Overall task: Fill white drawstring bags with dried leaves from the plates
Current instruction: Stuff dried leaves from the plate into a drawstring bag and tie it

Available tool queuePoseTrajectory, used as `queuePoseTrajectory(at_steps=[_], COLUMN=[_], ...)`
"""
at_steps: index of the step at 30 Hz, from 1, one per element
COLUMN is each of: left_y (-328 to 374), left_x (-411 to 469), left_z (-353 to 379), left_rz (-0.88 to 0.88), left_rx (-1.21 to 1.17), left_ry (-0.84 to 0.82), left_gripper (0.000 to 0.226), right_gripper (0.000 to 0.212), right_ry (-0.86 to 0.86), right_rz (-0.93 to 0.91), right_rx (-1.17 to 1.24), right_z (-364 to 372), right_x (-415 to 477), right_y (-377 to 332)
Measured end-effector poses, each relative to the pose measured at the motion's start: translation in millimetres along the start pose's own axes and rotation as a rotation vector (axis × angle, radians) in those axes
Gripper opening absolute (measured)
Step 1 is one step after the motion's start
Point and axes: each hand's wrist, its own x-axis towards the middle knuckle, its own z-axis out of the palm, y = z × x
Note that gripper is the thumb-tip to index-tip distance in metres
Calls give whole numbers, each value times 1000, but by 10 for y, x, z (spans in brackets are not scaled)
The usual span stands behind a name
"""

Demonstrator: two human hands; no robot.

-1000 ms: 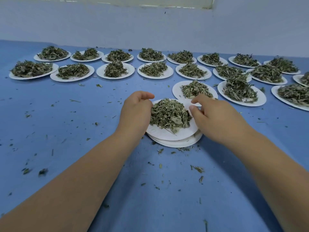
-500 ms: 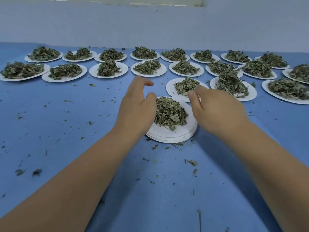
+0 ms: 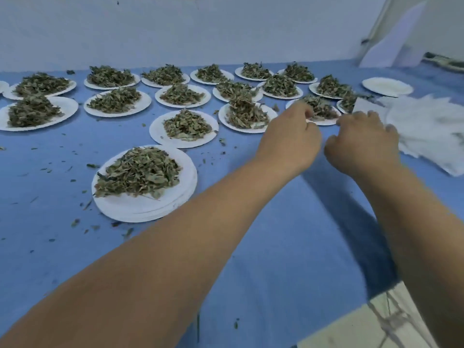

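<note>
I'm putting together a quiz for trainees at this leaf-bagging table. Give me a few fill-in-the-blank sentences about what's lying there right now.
1. The cloth over the table is ___.
2. The nearest heap of leaves sits on a ___ of white plates.
3. The plate at the far right is ___.
4. The pile of white bags lies to the ___ of the right hand.
Missing words: blue; stack; empty; right.

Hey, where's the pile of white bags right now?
In the head view, the pile of white bags lies at the far right of the blue table, just right of the right hand and nearer than the empty plate.
</note>
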Motion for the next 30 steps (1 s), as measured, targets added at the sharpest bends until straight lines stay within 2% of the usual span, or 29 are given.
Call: queuePoseTrajectory(at_steps=[3, 6, 8, 10, 12, 14, 16, 18, 21, 27, 30], left_y=[79, 110, 125, 140, 159, 180, 181, 159, 130, 148, 97], left_x=[107, 188, 262, 342, 419, 496, 558, 597, 651, 759, 742], left_z=[382, 713, 883, 1013, 1112, 1192, 1265, 1342, 1404, 1483, 1524], left_rz=[21, 32, 20, 1, 6, 23, 24, 15, 13, 33, 66], left_rx=[-12, -3, 26, 54, 66, 86, 120, 141, 161, 180, 223], left_ry=[-24, -95, -128, -146, -163, -174, -190, -210, -220, -225, -211], left_gripper=[33, 32, 33, 35, 36, 35, 33, 32, 34, 33, 32], right_gripper=[42, 29, 21, 15, 30, 56, 66, 63, 59, 58, 56], right_ry=[-186, -289, -243, -124, -41, -157, -304, -361, -347, -164, -210], right_rz=[161, 127, 122, 96, 92, 179, 237, 235, 214, 229, 307], right_rx=[-14, 71, 105, 95, 38, 29, 54, 90, 129, 107, 126], right_z=[187, 369, 384, 336, 331, 354, 428, 512, 537, 543, 604], right_x=[22, -26, -39, 2, 102, 191, 233, 253, 292, 474, 608], right_y=[406, 575, 606, 635, 699, 762, 793, 817, 846, 1039, 1170])
